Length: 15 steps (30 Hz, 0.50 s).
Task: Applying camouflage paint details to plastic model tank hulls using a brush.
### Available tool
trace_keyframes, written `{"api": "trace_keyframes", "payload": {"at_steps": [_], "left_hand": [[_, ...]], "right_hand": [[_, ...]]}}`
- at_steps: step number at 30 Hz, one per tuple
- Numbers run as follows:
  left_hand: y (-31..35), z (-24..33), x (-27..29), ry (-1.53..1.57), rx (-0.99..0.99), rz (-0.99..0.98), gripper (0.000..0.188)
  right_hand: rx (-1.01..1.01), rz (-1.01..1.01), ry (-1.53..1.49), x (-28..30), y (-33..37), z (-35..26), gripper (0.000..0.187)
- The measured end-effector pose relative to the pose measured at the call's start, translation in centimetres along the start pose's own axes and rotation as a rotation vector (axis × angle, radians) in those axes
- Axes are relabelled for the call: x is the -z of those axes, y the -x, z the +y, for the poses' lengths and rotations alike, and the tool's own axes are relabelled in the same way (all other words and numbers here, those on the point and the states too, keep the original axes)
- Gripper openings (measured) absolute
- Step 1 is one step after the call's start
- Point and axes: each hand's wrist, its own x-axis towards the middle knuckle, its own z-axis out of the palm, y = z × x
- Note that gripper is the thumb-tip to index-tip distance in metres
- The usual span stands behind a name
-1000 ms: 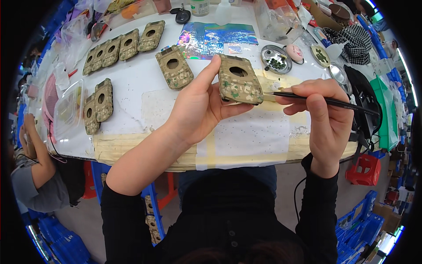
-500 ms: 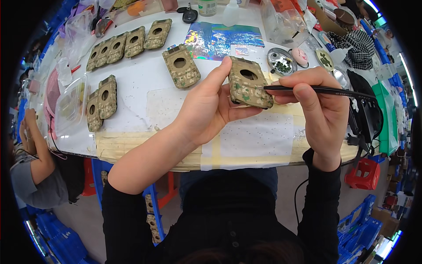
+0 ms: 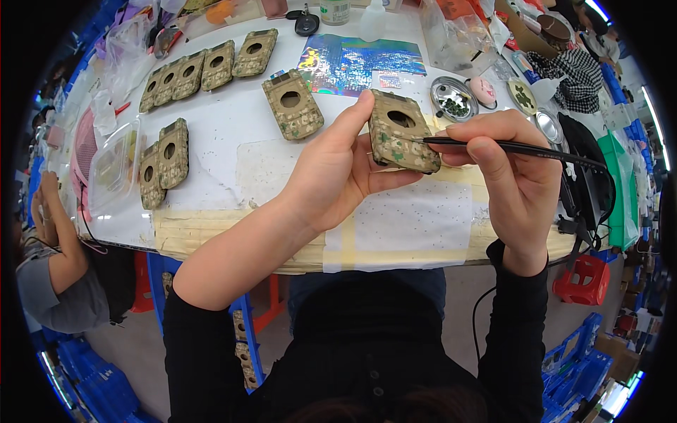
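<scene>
White table (image 3: 215, 141) bears 8 camouflaged hulls (image 3: 300, 120), done or not unclear — left hand (image 3: 331, 166) grips 1 more hull (image 3: 384, 134), green-flecked; right hand (image 3: 522, 183) pinches a black pointed tool (image 3: 557, 155) at its surface.

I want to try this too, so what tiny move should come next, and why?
Probably a gentle press with the tip of the black tool. The right hand holds it with the tip at the camouflaged shell, below the round hole, and the left hand grips the shell's side. I can't tell whether the tip holds anything.
</scene>
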Motion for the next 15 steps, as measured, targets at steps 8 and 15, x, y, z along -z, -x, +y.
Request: {"api": "trace_keyframes", "payload": {"at_steps": [8,15], "left_hand": [[0.02,0.0,-0.01,0.01,-0.003,-0.004,0.05],[-0.01,-0.02,-0.09,0.017,0.001,0.015,0.05]], "right_hand": [[0.03,-0.017,0.056,0.11,-0.02,0.13,0.011],[0.018,-0.012,0.014,0.03,0.03,0.09,0.011]]}}
